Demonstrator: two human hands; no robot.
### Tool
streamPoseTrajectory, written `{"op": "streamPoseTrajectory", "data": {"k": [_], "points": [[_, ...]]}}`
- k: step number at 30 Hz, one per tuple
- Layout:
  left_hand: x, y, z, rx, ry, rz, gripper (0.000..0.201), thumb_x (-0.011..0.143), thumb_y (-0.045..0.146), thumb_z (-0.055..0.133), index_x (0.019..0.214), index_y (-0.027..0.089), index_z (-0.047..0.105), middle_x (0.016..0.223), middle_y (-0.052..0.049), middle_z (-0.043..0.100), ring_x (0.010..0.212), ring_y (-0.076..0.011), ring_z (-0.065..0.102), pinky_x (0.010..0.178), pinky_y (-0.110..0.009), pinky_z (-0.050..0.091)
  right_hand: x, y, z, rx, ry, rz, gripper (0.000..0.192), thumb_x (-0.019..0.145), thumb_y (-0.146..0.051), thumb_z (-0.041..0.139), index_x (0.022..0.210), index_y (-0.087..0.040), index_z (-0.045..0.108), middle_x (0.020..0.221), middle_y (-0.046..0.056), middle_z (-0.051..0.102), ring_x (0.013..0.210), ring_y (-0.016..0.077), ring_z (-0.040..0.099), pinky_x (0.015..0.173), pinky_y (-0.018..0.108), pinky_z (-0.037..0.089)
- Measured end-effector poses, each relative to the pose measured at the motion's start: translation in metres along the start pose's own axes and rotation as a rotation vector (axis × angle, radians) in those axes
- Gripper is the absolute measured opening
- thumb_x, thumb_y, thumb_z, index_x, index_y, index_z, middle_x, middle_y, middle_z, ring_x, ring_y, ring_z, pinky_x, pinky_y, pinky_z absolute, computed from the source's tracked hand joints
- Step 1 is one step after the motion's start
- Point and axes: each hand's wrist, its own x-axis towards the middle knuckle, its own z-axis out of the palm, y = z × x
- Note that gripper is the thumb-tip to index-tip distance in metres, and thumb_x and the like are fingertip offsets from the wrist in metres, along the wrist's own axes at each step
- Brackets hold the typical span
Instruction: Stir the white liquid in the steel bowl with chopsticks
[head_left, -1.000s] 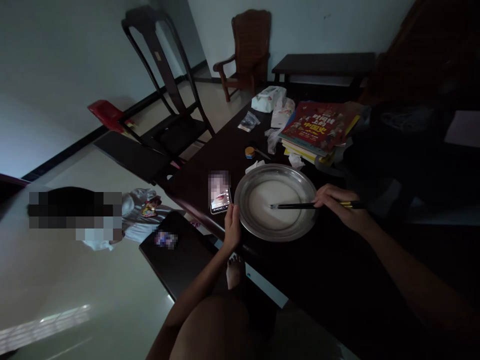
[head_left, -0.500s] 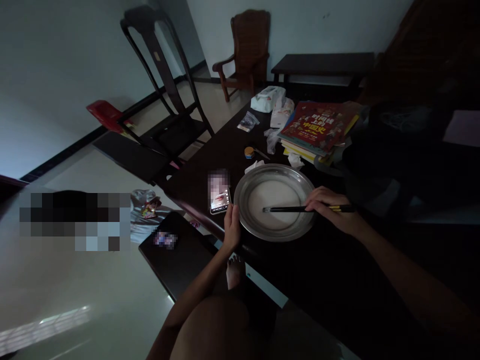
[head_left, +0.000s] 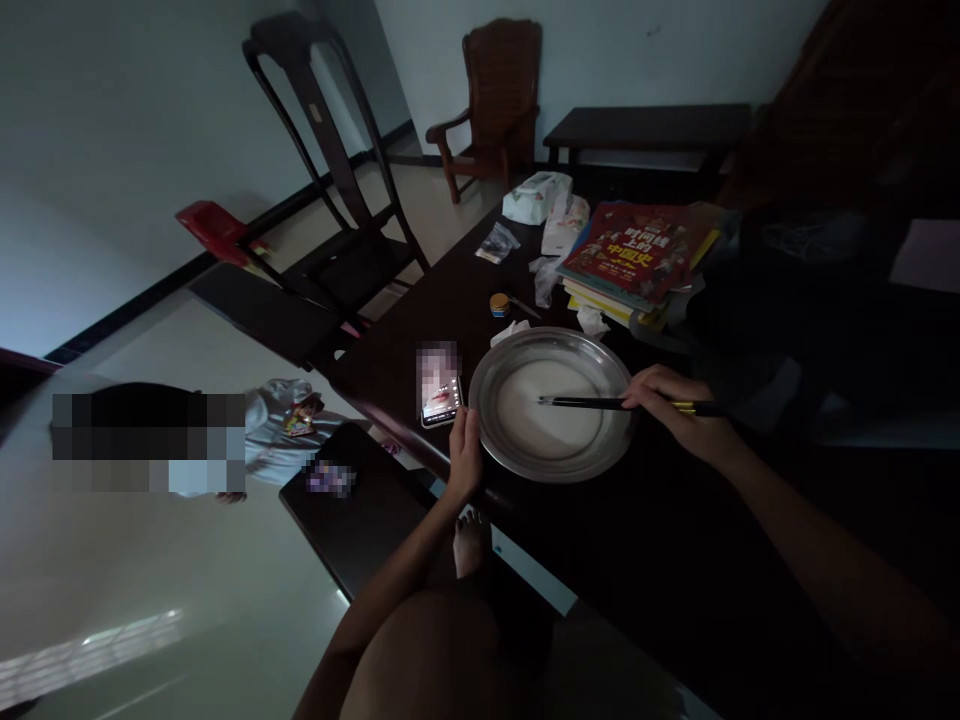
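Dark wooden table (head_left: pixel 600 540), centre right of frame. It bears a steel pan (head_left: pixel 487 385), phone (head_left: pixel 439 396), stacked books (head_left: pixel 637 250) and tissue pack (head_left: pixel 536 196).

Dim room; pale daylight from the left glares off the floor, the right side sinks into shadow, and the edges bend.

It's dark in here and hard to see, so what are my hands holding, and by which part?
The right hand holds chopsticks near their back end. The left hand holds nothing; it rests by the metal plate.
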Motion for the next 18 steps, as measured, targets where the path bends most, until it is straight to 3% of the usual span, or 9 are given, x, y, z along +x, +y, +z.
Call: {"op": "streamPoseTrajectory", "data": {"k": [6, 8, 12, 18], "points": [[0.0, 0.0032, 0.0, 0.006, -0.007, 0.01, 0.06, 0.083, 0.076, 0.045, 0.084, 0.019, 0.063, 0.085, -0.006, 0.063, 0.093, -0.0211, 0.062, 0.084, -0.033, 0.052, -0.0001, -0.0023, 0.0022, 0.03, -0.1, -0.037, 0.024, 0.094, -0.032, 0.057, 0.077, -0.026, 0.073, 0.083, 0.004, 0.071, 0.085, 0.0212, 0.066, 0.079, 0.038, 0.052], [0.0, 0.0045, 0.0002, -0.005, -0.023, 0.018, 0.06, 0.083, 0.076, 0.044, 0.084, 0.019, 0.063, 0.084, -0.005, 0.063, 0.091, -0.0204, 0.061, 0.083, -0.032, 0.051, 0.0004, -0.001, 0.0029, 0.001, -0.072, -0.043, 0.021, 0.093, -0.032, 0.058, 0.079, -0.026, 0.073, 0.086, 0.004, 0.071, 0.086, 0.0217, 0.066, 0.08, 0.038, 0.052], [-0.0002, 0.005, 0.0004, -0.015, -0.04, 0.022, 0.06, 0.084, 0.075, 0.044, 0.086, 0.018, 0.063, 0.085, -0.005, 0.063, 0.09, -0.0198, 0.061, 0.084, -0.032, 0.051, 0.0006, 0.0035, -0.0002, 0.015, 0.017, -0.023, 0.029, 0.096, -0.033, 0.054, 0.075, -0.025, 0.073, 0.079, 0.004, 0.069, 0.08, 0.0204, 0.066, 0.074, 0.036, 0.051], [-0.0002, 0.0029, -0.0004, -0.004, -0.017, 0.017, 0.056, 0.086, 0.07, 0.046, 0.091, 0.018, 0.064, 0.093, -0.006, 0.065, 0.101, -0.0215, 0.061, 0.091, -0.034, 0.049, -0.0007, 0.0043, 0.0044, 0.01, -0.07, -0.038, 0.022, 0.093, -0.032, 0.059, 0.079, -0.026, 0.074, 0.086, 0.004, 0.072, 0.086, 0.021, 0.067, 0.08, 0.037, 0.052]]}}
